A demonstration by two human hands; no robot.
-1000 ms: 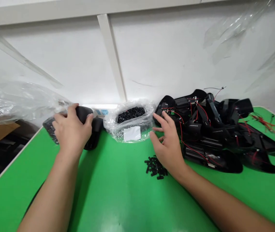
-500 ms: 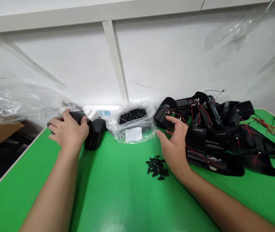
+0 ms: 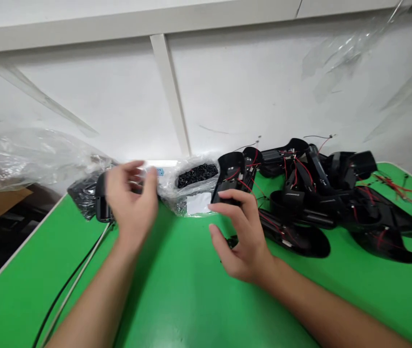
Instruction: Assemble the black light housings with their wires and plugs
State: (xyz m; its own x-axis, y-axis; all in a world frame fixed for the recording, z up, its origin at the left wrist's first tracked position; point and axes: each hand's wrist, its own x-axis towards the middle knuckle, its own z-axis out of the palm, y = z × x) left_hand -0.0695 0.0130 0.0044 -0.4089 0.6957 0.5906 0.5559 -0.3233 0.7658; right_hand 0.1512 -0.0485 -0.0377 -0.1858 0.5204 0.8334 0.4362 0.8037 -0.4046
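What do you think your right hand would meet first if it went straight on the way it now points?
Probably the clear plastic bag of small black pieces, just ahead of the right hand, though depth is hard to judge here.

Under the right hand's fingers (image 3: 228, 195) lies a matt black plastic housing (image 3: 228, 173), strung with thin, red-sheathed wire (image 3: 255, 186). Left of those fingers, a crinkled, glossy clear plastic bag (image 3: 169, 193) holds small black plastic pieces (image 3: 196, 176). Below the fingers, the green tabletop (image 3: 177, 290) looks smooth and glossy
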